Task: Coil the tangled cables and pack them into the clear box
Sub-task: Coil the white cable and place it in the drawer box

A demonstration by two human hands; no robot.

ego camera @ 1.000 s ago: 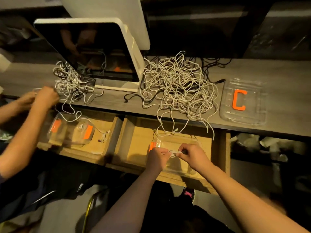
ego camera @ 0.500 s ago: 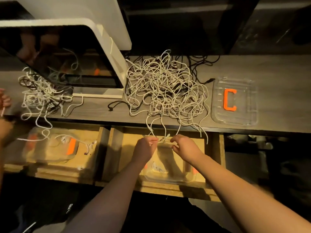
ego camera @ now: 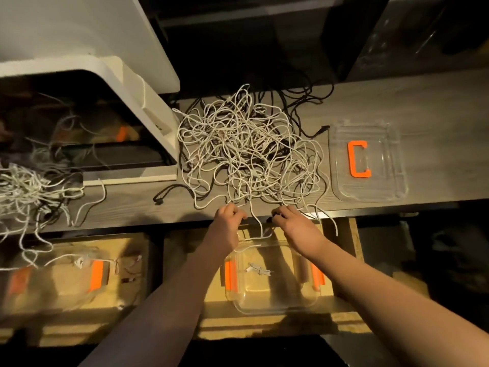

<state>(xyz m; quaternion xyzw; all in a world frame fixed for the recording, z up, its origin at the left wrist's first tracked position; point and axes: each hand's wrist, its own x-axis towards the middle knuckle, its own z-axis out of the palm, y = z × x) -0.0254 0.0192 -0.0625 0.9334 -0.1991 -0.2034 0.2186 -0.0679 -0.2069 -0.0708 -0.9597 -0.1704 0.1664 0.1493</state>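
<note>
A big tangle of white and black cables (ego camera: 246, 154) lies on the grey desk (ego camera: 436, 107). My left hand (ego camera: 229, 218) is at the tangle's near edge, fingers curled around white strands. My right hand (ego camera: 293, 221) is beside it at the desk's front edge, pinching a dark cable end. A white loop hangs between both hands over the clear box (ego camera: 272, 300), which sits in the open wooden drawer (ego camera: 341, 234) below. One small coiled white cable (ego camera: 258, 270) lies inside the box.
The clear lid with an orange C (ego camera: 366, 160) lies on the desk at the right. A white monitor (ego camera: 148, 107) stands at the left. A second cable pile (ego camera: 29, 189) and another clear box (ego camera: 66, 279) in a neighbouring drawer are at the far left.
Both my hands have risen from the box in the drawer to the near edge of the tangle on the desk. A small coil now lies in the box. The view has shifted right.
</note>
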